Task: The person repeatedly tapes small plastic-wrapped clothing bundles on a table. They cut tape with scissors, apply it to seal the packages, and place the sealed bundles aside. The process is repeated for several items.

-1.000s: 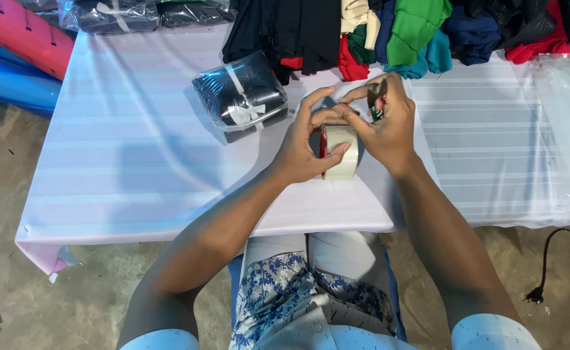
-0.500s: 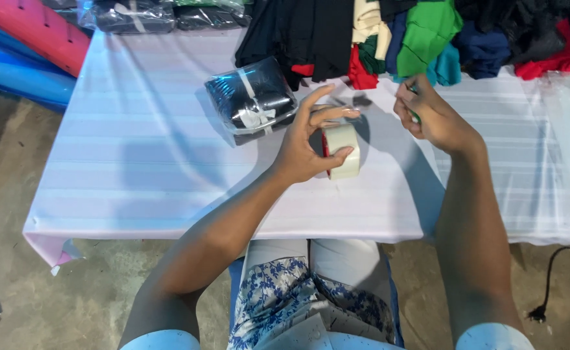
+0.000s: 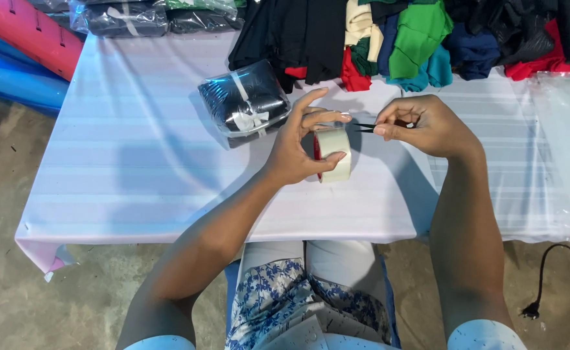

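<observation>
My left hand [image 3: 298, 146] grips a roll of pale tape [image 3: 335, 155] and holds it upright just above the white striped tablecloth [image 3: 136, 162]. My right hand [image 3: 424, 126] is a short way to the right of the roll. It pinches a thin dark pointed tool [image 3: 362, 126], whose tip points at the roll's top edge. I cannot tell whether a strip of tape runs between the two hands. A package of dark clothing wrapped in clear plastic [image 3: 246, 100] lies just left of my left hand.
A heap of coloured clothes [image 3: 414, 39] lies along the table's far edge, with more wrapped packages [image 3: 126, 16] at the back left. Clear plastic bags [image 3: 567, 129] lie on the right. Red and blue rolls [image 3: 25, 39] lean at the left. A black power cord [image 3: 544, 279] lies on the floor.
Both hands were together on the tape roll. My right hand pulled away to the right and now sits level with the roll, apart from it.
</observation>
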